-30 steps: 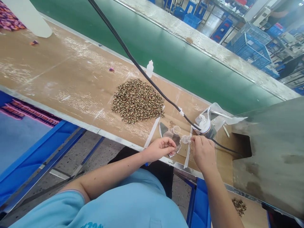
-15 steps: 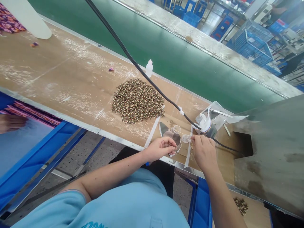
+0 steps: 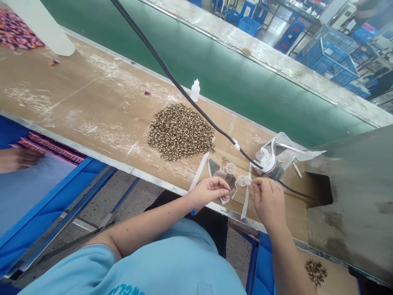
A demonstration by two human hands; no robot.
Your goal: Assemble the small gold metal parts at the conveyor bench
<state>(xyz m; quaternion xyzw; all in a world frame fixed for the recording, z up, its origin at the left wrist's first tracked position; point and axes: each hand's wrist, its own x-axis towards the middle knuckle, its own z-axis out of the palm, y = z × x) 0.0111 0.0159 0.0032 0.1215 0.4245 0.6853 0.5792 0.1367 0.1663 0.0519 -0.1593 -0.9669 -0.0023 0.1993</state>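
My left hand (image 3: 213, 190) is closed, thumb and fingertips pinching a small dark piece (image 3: 229, 190) that the fingers mostly cover. Across from it, my right hand (image 3: 268, 200) is closed in a pinch on a thin stick, which barely shows at the fingertips. Just left of those fingertips sits a small clear cup (image 3: 244, 180). Another round clear dish (image 3: 229, 168) lies beyond my left hand, by a torn grey sheet (image 3: 229, 178). Tiny gold beads (image 3: 251, 189) lie beside my right fingers. A large heap of small brown-and-gold pieces (image 3: 181, 132) spreads to the left.
A black cable (image 3: 172, 78) crosses above the bench. A white dropper bottle (image 3: 195, 90) stands behind the heap. At right are a plastic bag (image 3: 287, 149) and a grey metal housing (image 3: 356, 192). Another person's hand (image 3: 20, 159) is at far left, beside a green belt bench.
My right hand has drawn slightly right, away from the clear cups. The thin stick that reached left over them has mostly gone from sight. My left hand keeps its pinch.
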